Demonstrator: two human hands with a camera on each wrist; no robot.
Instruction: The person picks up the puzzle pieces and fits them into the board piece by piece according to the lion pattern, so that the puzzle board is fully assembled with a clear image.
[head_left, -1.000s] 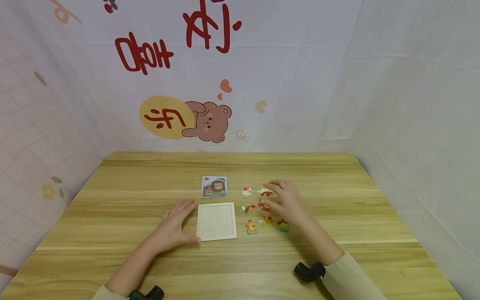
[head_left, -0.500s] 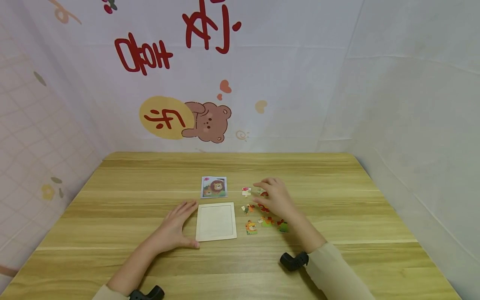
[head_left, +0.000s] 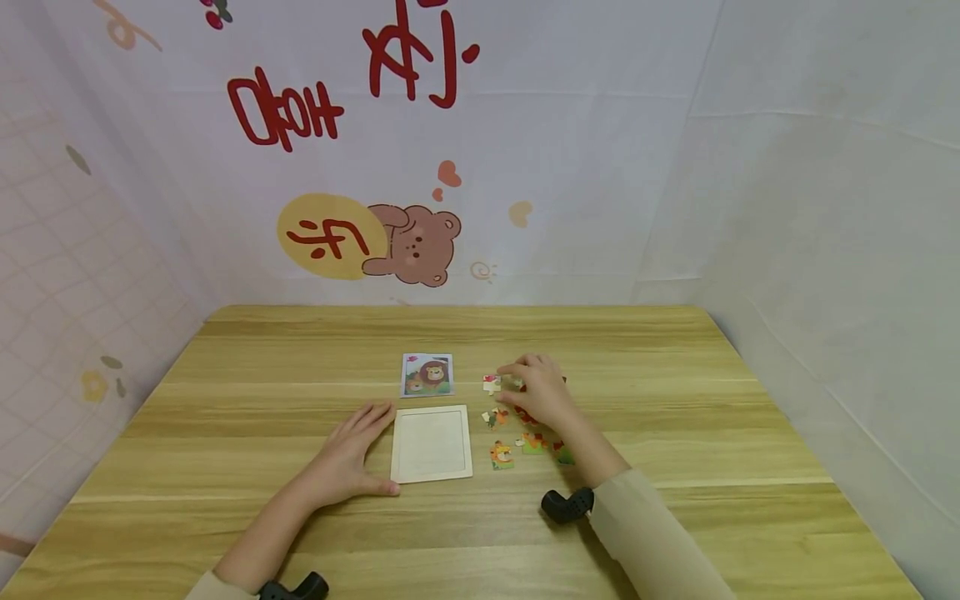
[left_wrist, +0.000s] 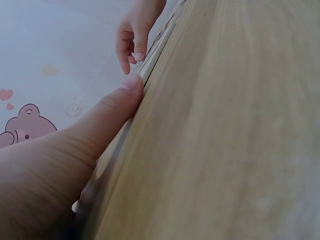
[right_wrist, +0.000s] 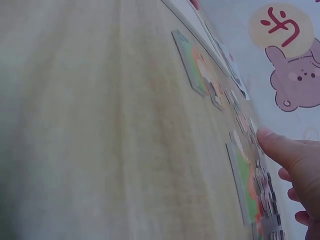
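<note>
My left hand [head_left: 348, 454] lies by the left side of a square pale puzzle tray [head_left: 432, 444], fingers spread, thumb at its near left corner. In the left wrist view the thumb [left_wrist: 107, 112] touches the tray's edge. Over the jigsaw pieces my right hand [head_left: 542, 392] reaches, thumb and fingertips apart at the right edge of a white jigsaw piece with a pink mark [head_left: 491, 383]. Below it lie an orange-and-green piece [head_left: 495, 417] and a lion-cub piece [head_left: 502, 455]. The right hand partly covers the red pieces [head_left: 527, 416].
A lion picture card [head_left: 427, 376] lies behind the tray. Nearer me on the right are an orange-green piece [head_left: 532, 443] and a green piece [head_left: 565, 453]. A printed cloth [head_left: 585, 167] hangs behind the wooden table [head_left: 300, 358].
My right hand has moved left across the pieces to the white piece with the pink mark. My left hand has stayed almost still beside the tray.
</note>
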